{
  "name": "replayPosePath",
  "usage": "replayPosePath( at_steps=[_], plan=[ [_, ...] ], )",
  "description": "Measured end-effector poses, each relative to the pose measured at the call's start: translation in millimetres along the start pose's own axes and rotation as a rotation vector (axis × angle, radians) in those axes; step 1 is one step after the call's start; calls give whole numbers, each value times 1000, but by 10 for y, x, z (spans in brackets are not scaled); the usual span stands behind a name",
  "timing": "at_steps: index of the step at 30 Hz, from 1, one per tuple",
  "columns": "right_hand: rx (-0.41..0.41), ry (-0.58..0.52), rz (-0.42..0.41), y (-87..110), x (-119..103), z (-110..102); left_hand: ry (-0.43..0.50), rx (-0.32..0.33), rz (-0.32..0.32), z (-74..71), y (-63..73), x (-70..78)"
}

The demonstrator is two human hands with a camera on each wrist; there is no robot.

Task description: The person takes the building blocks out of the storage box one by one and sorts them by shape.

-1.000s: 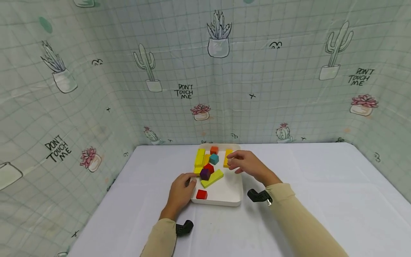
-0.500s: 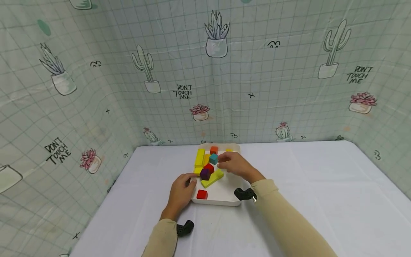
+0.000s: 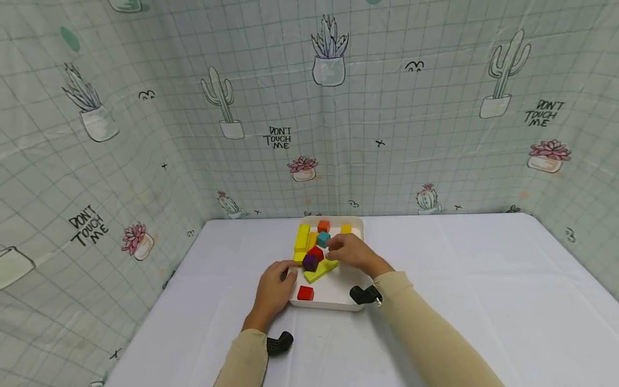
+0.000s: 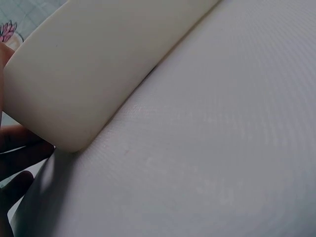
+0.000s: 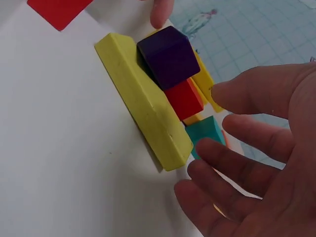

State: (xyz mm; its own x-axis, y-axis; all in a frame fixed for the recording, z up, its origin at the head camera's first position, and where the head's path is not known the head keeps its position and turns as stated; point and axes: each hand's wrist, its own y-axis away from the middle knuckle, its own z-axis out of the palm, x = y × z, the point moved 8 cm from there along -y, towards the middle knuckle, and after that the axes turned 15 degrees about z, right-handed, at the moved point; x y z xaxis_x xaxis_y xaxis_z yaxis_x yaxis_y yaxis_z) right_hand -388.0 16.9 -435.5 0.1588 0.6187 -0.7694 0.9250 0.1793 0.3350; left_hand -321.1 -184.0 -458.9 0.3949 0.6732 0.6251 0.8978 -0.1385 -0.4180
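Observation:
A white tray (image 3: 333, 293) holds several coloured blocks. My left hand (image 3: 272, 290) grips its left rim, one finger over the edge and other fingers against the outside wall (image 4: 108, 59). My right hand (image 3: 353, 251) hovers over the right half of the tray, holding nothing, with thumb and fingers apart. Its fingertips overlap the teal block (image 5: 205, 132) in the right wrist view. A long yellow-green block (image 5: 145, 103) lies slantwise beneath, with a purple block (image 5: 168, 57) leaning on it. Beside these sits a red block (image 5: 185, 98).
Another red block (image 3: 305, 293) lies alone at the tray's front left. Yellow blocks (image 3: 302, 238) line the back left, an orange block (image 3: 323, 226) sits at the back, and a yellow block (image 3: 345, 229) shows partly behind my right hand. White cloth (image 3: 474, 279) covers the table.
My right hand has moved left from above the yellow block at the back right to near the teal and red blocks. The left hand stays at the rim; the blocks look unmoved.

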Motion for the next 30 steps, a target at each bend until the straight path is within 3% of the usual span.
replayPosePath(
  at_steps=[10, 19, 30],
  plan=[
    [-31, -96, 77, -77, 60, 49, -7, -9, -15, -2, 27, -11],
    [-89, -55, 64, -93, 109, 62, -4, 4, -6, -9, 7, -11],
    [-89, 52, 34, -91, 121, 94, 10, 2, -6, 3, 14, -9]
  ],
)
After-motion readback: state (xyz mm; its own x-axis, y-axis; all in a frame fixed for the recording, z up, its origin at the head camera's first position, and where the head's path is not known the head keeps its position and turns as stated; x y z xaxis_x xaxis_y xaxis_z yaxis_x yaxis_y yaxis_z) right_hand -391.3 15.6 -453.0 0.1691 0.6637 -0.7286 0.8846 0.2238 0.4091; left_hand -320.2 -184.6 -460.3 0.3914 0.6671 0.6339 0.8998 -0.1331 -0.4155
